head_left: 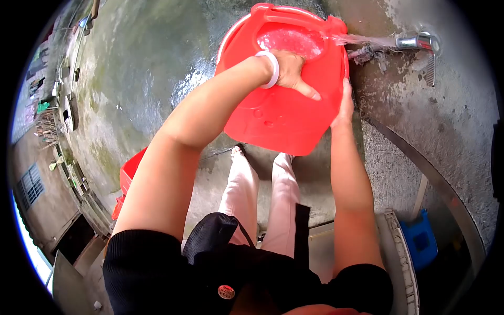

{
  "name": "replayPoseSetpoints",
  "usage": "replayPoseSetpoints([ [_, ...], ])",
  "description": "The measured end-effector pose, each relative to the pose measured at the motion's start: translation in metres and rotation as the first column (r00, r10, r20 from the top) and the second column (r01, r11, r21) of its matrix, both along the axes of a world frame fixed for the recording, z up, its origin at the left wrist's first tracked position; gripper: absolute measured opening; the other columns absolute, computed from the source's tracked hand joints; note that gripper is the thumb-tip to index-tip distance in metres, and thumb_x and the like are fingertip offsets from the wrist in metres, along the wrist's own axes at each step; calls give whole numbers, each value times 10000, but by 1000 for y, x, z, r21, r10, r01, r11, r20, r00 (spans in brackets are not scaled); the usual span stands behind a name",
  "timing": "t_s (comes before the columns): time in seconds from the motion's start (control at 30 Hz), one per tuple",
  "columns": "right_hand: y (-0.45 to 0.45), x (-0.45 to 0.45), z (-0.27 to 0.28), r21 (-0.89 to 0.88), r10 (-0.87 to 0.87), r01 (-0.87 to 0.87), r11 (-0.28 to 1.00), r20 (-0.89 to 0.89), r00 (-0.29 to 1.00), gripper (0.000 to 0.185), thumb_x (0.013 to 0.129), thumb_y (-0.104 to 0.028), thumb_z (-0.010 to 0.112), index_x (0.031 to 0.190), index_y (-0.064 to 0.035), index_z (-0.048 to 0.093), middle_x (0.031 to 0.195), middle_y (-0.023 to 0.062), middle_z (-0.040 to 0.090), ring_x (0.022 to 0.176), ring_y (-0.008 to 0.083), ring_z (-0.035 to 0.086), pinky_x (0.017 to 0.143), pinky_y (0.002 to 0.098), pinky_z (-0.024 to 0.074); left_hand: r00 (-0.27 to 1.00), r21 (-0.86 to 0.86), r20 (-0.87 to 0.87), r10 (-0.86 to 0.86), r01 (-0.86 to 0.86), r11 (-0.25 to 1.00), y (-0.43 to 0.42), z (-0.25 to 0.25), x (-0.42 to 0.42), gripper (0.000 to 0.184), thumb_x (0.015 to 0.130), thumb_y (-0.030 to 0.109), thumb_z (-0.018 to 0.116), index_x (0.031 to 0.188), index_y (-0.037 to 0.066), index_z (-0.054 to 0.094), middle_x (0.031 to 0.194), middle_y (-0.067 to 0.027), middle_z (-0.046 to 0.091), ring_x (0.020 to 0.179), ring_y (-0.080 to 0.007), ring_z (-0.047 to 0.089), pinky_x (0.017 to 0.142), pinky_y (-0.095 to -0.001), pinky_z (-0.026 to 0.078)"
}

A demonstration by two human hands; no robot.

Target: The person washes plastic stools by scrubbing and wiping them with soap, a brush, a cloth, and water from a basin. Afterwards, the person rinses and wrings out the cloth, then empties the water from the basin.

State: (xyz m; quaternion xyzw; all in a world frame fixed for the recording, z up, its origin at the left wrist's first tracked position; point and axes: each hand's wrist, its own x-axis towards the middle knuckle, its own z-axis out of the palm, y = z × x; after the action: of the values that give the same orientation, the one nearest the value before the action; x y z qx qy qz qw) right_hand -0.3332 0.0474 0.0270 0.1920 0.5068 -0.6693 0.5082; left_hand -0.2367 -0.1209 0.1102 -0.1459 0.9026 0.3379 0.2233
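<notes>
Red container [278,123] far centre, by the tap [412,42]; left hand [289,71] on it, thumb wide, right hand [344,105] at its right edge; fingers' grip I can't tell; rinsing, apparently; next wants steady support.

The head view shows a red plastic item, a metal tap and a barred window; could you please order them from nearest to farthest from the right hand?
1. Red plastic item: touched by the right hand along its right edge.
2. Metal tap: upper right, running.
3. Barred window: far left, in the background.
</notes>
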Motion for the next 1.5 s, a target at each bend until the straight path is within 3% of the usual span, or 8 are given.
replayPoseSetpoints([
  [0.1, 5, -11, -15, 68, 49, -44, 997, -79, 996, 543, 876, -436, 531, 1202, -2, 517, 1174, 101, 574, 1044, 242, 567, 880, 400, 468, 983, -79, 170, 72, -59, 995, 5, -1, -1, 1015, 525, 782, 619, 1144, -20, 570, 1132, -230, 576, 1116, -342, 522, 957, -417, 413],
  [0.27, -32, -67, -12, -103, -317, 301, 948, -254, 914, 374, 895, -151, 470, 1174, 98, 470, 1179, 187, 531, 1115, 307, 528, 963, 397, 444, 944, -610, -327, 44, -247, 753, 61, -15, 23, 791, 708, 666, 570, 1161, 17, 573, 1155, -168, 560, 1080, -305, 533, 916, -414, 436],
  [0.77, -93, -93, 79, -435, -206, 298, 850, 245, 947, 547, 984, -294, 164, 1436, 1, 67, 1512, 170, 47, 1399, 311, 36, 1130, 498, 64, 828, -425, -538, 161, -431, 796, 70, -17, 49, 539, 730, 551, 611, 995, 86, 671, 941, -61, 619, 881, -211, 592, 783, -341, 447],
  [1.1, -87, -81, 72, -544, -274, 306, 781, 142, 951, 472, 973, -187, 249, 1371, 65, 234, 1443, 229, 254, 1342, 389, 234, 1101, 537, 208, 789, -402, -587, 182, -479, 781, 69, -23, 48, 335, 824, 386, 579, 952, 88, 663, 854, -54, 634, 817, -206, 607, 728, -342, 455],
  [1.27, -104, -36, 87, -393, 51, -11, 919, 91, 995, 320, 874, -88, 430, 1099, 129, 500, 1174, 285, 532, 1157, 406, 485, 1035, 512, 355, 696, -212, -585, 417, -627, 750, 70, -25, 44, 224, 817, 228, 549, 951, 74, 641, 806, -95, 636, 781, -245, 614, 713, -375, 464],
  [1.37, -92, 28, 116, -263, 500, -659, 705, -474, 725, 364, 941, -183, 431, 1125, 110, 544, 1145, 240, 576, 1096, 313, 552, 983, 390, 406, 700, -279, -584, 410, -648, 709, 68, -27, 45, 246, 760, 216, 550, 939, 67, 631, 769, -105, 627, 793, -258, 604, 765, -399, 448],
  [1.47, -62, 53, 97, 49, 304, -801, 597, -937, 169, 370, 928, -318, 465, 1139, -51, 610, 1156, 154, 605, 1122, 276, 546, 973, 405, 383, 589, -205, -742, 320, -654, 728, 65, -38, 47, 342, 764, 276, 520, 1025, 76, 614, 1016, -140, 632, 1090, -269, 529, 944, -449, 369],
  [1.5, -51, 52, 92, 243, 276, -742, 625, -958, -81, 375, 926, -338, 461, 1157, -79, 603, 1188, 145, 585, 1156, 282, 514, 989, 441, 351, 807, -397, -526, 268, -511, 762, 65, -30, 44, 362, 777, 286, 511, 1056, 75, 604, 1070, -138, 619, 1129, -264, 509, 968, -443, 358],
])
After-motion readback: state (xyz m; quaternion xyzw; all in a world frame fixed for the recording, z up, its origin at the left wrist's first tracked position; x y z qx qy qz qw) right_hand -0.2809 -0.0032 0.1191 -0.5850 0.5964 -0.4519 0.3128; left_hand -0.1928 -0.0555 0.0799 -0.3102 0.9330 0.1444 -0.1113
